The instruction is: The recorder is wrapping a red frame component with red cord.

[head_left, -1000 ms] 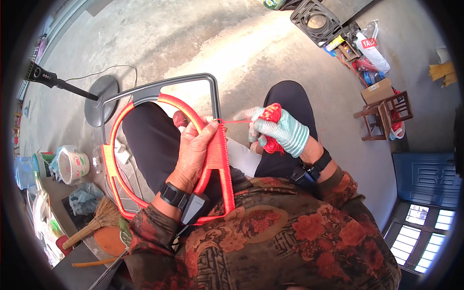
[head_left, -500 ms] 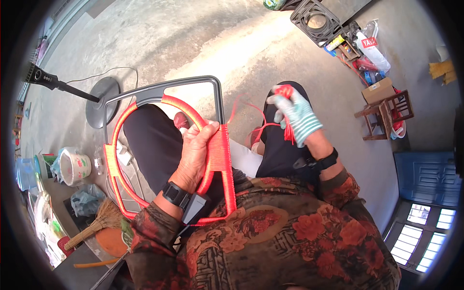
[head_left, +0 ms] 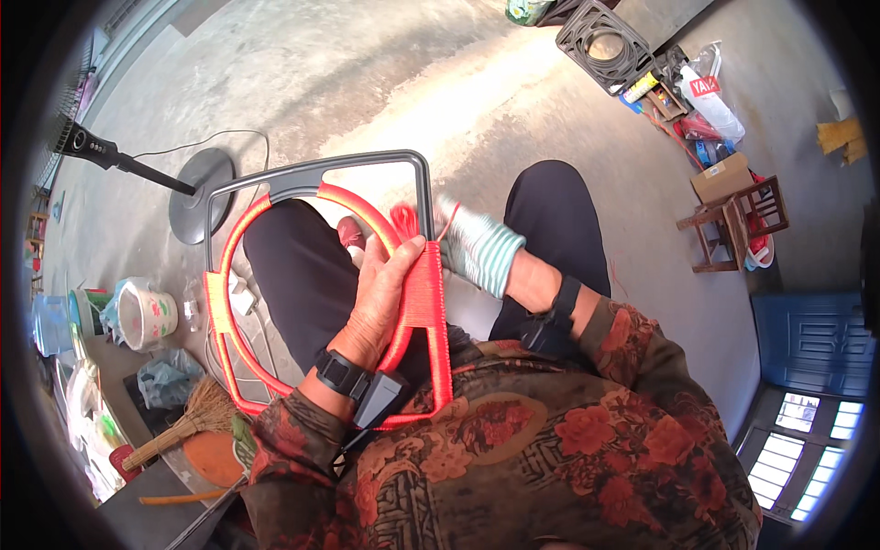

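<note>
A black rectangular frame with a round inner ring point(head_left: 423, 183) is tilted over my lap; red cord point(head_left: 423, 284) wraps its ring and parts of both sides. My left hand point(head_left: 380, 284), bare, grips its right side, thumb on the wrapped cord. My right hand point(head_left: 477, 247), in a white and green striped glove, is just right of that side bar, its fingers blurred and partly hidden behind the bar. A bundle of red cord point(head_left: 404, 220) shows inside the frame's upper right corner, by the gloved fingertips. A loose strand rises beside the bar.
A fan on a round black base point(head_left: 202, 192) stands at left. White buckets point(head_left: 147, 314), a plastic bag point(head_left: 170, 378) and a straw broom point(head_left: 188, 423) are at lower left. A small wooden stool point(head_left: 733, 225), a cardboard box point(head_left: 722, 177) and a black grate point(head_left: 600, 46) are at right.
My right hand has swung left from above my right knee to the frame's side, bringing the red cord bundle along. My left hand keeps its grip on the frame.
</note>
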`<move>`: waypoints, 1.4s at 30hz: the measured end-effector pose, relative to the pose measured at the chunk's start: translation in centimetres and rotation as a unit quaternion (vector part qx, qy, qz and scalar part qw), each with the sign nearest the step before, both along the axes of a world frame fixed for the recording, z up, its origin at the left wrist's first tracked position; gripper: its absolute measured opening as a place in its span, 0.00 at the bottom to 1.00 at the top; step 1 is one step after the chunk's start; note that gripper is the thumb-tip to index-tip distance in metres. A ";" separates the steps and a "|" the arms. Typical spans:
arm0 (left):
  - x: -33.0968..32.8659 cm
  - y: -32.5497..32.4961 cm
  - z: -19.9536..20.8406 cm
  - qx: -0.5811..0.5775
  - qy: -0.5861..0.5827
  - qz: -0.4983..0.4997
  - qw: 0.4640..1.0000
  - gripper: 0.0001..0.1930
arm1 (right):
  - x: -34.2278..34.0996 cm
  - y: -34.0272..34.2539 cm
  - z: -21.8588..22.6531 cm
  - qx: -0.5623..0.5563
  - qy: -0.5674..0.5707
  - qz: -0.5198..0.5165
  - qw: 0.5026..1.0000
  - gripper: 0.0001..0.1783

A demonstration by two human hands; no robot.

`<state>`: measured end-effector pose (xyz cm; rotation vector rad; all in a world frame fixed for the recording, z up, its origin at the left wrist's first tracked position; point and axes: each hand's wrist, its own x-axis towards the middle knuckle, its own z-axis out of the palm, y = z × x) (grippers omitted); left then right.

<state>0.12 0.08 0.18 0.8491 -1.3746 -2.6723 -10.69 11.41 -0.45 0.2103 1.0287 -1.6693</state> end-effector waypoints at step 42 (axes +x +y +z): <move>0.0 0.1 -0.3 -0.015 -0.003 0.014 1.000 0.07 | -0.5 4.1 1.9 -0.005 0.261 0.031 0.965 0.20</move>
